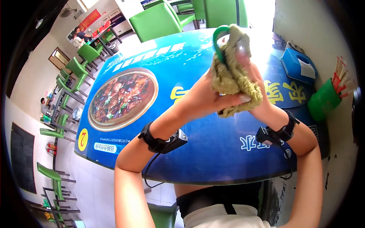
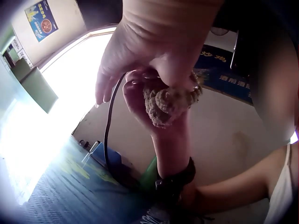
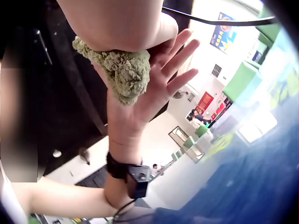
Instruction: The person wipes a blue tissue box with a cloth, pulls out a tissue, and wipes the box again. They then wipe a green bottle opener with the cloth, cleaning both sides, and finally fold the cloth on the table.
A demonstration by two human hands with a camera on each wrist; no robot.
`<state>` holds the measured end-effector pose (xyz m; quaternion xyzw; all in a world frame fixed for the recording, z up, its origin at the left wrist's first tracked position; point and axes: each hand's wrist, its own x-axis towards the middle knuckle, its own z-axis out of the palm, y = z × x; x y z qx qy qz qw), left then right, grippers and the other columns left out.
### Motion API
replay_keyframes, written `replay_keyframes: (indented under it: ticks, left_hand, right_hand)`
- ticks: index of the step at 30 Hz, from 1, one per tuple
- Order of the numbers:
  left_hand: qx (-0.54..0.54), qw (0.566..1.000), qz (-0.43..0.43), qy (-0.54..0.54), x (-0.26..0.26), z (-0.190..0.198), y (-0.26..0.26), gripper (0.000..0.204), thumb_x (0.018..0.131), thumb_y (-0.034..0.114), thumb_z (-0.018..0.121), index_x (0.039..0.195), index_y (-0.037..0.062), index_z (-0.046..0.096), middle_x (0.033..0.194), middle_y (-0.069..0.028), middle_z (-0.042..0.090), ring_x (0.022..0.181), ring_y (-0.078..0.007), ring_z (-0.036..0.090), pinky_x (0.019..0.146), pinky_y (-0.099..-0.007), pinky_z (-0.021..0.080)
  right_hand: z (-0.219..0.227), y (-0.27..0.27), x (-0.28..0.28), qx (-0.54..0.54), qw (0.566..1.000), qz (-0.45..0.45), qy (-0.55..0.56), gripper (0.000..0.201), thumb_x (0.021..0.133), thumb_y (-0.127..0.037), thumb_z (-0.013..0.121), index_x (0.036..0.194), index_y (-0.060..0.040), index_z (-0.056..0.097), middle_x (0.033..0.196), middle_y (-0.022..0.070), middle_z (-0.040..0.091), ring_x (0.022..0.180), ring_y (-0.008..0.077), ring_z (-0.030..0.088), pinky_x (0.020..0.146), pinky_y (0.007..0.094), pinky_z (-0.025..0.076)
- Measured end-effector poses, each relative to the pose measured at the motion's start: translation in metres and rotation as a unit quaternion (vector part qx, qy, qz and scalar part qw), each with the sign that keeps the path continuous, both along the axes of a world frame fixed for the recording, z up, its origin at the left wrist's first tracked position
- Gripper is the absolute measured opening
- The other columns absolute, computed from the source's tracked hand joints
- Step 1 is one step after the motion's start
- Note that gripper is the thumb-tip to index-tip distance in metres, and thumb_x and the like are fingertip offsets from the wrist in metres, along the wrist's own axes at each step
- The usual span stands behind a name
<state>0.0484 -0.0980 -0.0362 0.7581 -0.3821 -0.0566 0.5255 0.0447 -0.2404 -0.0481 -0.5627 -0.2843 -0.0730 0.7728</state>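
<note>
Both hands are raised above the blue table (image 1: 213, 152) with a greenish-beige knitted cloth (image 1: 232, 79) squeezed between the palms. My left hand (image 1: 201, 97) presses it from the left. In the right wrist view the left hand (image 3: 159, 88) has its fingers straight and spread behind the cloth (image 3: 124, 70). My right hand (image 1: 262, 81) holds the cloth from the right, fingers curled over its top by a green loop (image 1: 217, 41). The left wrist view shows the right hand (image 2: 138, 100) cupped round the cloth (image 2: 166, 105) under the left hand (image 2: 154, 37).
A blue tissue box (image 1: 298, 64) and a green cup of chopsticks (image 1: 323, 100) stand at the table's right side by the wall. Green chairs (image 1: 157, 21) stand beyond the far edge, more down the left aisle. People sit at a far table (image 1: 80, 36).
</note>
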Motion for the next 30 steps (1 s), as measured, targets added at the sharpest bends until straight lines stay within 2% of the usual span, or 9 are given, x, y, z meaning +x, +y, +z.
replay_keyframes:
  ticks: [6, 11, 16, 19, 22, 23, 24, 27, 30]
  left_hand:
    - [-0.027, 0.997, 0.067, -0.026, -0.013, 0.012, -0.001, 0.036, 0.078, 0.027, 0.066, 0.101, 0.0014, 0.056, 0.102, -0.0144, 0.054, 0.095, -0.0241, 0.053, 0.084, -0.0340, 0.043]
    - [-0.119, 0.985, 0.114, -0.048, -0.013, 0.009, -0.006, 0.031, 0.087, 0.024, 0.057, 0.105, -0.0004, 0.052, 0.093, -0.0070, 0.057, 0.083, -0.0102, 0.054, 0.071, -0.0265, 0.047]
    - [-0.206, 0.966, 0.129, 0.083, 0.001, 0.010, 0.002, 0.034, 0.088, 0.024, 0.055, 0.109, -0.0022, 0.051, 0.096, -0.0054, 0.059, 0.086, -0.0078, 0.055, 0.072, -0.0229, 0.046]
    - [-0.215, 0.965, 0.130, 0.081, 0.014, 0.001, 0.006, 0.033, 0.086, 0.020, 0.058, 0.110, -0.0011, 0.050, 0.097, -0.0057, 0.059, 0.087, -0.0091, 0.055, 0.074, -0.0243, 0.046]
    - [-0.130, 0.970, 0.163, -0.126, 0.020, -0.003, 0.012, 0.032, 0.082, 0.014, 0.061, 0.110, 0.0009, 0.050, 0.094, -0.0089, 0.060, 0.084, -0.0117, 0.057, 0.072, -0.0257, 0.047]
    - [-0.103, 0.962, 0.188, -0.168, 0.022, -0.002, 0.013, 0.033, 0.077, 0.008, 0.061, 0.108, 0.0025, 0.049, 0.087, -0.0130, 0.060, 0.076, -0.0212, 0.062, 0.065, -0.0308, 0.049]
    - [-0.034, 0.942, 0.216, -0.254, 0.020, -0.001, 0.014, 0.034, 0.076, 0.007, 0.061, 0.107, 0.0027, 0.048, 0.085, -0.0134, 0.060, 0.073, -0.0241, 0.062, 0.062, -0.0326, 0.049]
    - [0.121, 0.842, 0.268, -0.452, 0.016, 0.006, 0.015, 0.036, 0.071, 0.004, 0.061, 0.103, 0.0051, 0.046, 0.076, -0.0133, 0.057, 0.065, -0.0325, 0.060, 0.051, -0.0388, 0.048]
    - [0.187, 0.787, 0.306, -0.503, 0.014, 0.010, 0.021, 0.036, 0.070, 0.008, 0.064, 0.102, 0.0093, 0.047, 0.071, -0.0094, 0.053, 0.059, -0.0257, 0.059, 0.046, -0.0340, 0.047]
  right_hand:
    - [0.015, 0.009, -0.001, -0.103, 0.990, -0.084, -0.046, 0.041, 0.091, -0.037, 0.044, 0.115, -0.0033, 0.043, 0.100, 0.0102, 0.055, 0.090, 0.0157, 0.055, 0.077, 0.0283, 0.044]
    - [0.002, -0.007, 0.026, -0.250, 0.936, -0.196, -0.155, 0.036, 0.090, -0.025, 0.048, 0.118, -0.0055, 0.040, 0.104, 0.0097, 0.055, 0.093, 0.0163, 0.055, 0.078, 0.0304, 0.046]
    - [0.014, -0.013, 0.029, -0.287, 0.868, -0.310, -0.261, 0.031, 0.078, -0.016, 0.064, 0.099, -0.0049, 0.045, 0.089, 0.0116, 0.047, 0.072, 0.0220, 0.050, 0.063, 0.0326, 0.045]
    - [0.026, -0.019, 0.030, -0.292, 0.849, -0.312, -0.311, 0.039, 0.073, -0.012, 0.068, 0.105, -0.0065, 0.046, 0.090, 0.0103, 0.047, 0.073, 0.0200, 0.052, 0.064, 0.0307, 0.046]
    - [0.035, -0.027, 0.026, -0.299, 0.851, -0.288, -0.322, 0.033, 0.080, -0.009, 0.060, 0.111, -0.0091, 0.050, 0.090, 0.0043, 0.053, 0.078, 0.0107, 0.052, 0.066, 0.0231, 0.042]
    - [0.036, -0.029, 0.031, -0.267, 0.889, -0.243, -0.282, 0.023, 0.082, -0.019, 0.060, 0.100, -0.0067, 0.053, 0.079, 0.0038, 0.054, 0.069, 0.0105, 0.052, 0.057, 0.0221, 0.042]
    - [0.037, -0.031, 0.035, -0.232, 0.922, -0.197, -0.241, 0.025, 0.084, -0.029, 0.059, 0.089, -0.0044, 0.056, 0.069, 0.0034, 0.054, 0.060, 0.0103, 0.053, 0.049, 0.0211, 0.042]
    - [0.045, -0.034, 0.027, -0.288, 0.951, -0.078, -0.077, 0.031, 0.091, -0.034, 0.048, 0.087, -0.0056, 0.059, 0.058, 0.0016, 0.053, 0.047, 0.0054, 0.049, 0.044, 0.0170, 0.038]
    - [0.042, -0.032, 0.028, -0.264, 0.964, -0.032, -0.020, 0.038, 0.090, -0.040, 0.048, 0.073, -0.0068, 0.058, 0.049, -0.0009, 0.049, 0.037, 0.0035, 0.044, 0.036, 0.0152, 0.032]
